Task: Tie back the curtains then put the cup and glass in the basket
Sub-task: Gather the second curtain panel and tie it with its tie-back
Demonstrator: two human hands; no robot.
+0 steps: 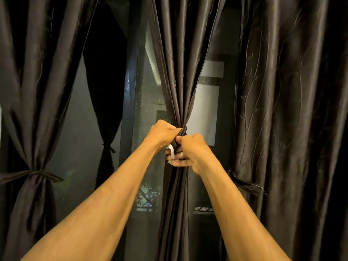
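A dark brown satin curtain (179, 72) hangs in the middle, gathered into a tight bunch at waist height. My left hand (162, 133) and my right hand (190, 150) are both closed on the dark tie-back band (182, 131) wrapped around that bunch, touching each other. A scrap of white fabric (171, 148) shows between the fingers. The left curtain (35, 110) is bound by its own tie-back (32, 174). The right curtain (286, 119) hangs loose, with a band (244, 184) dangling at its edge. No cup, glass or basket is in view.
Behind the curtains is a dark window with a mesh screen (148, 119) and a vertical frame post (130, 110). Another tied curtain (107, 110) hangs further back at the left.
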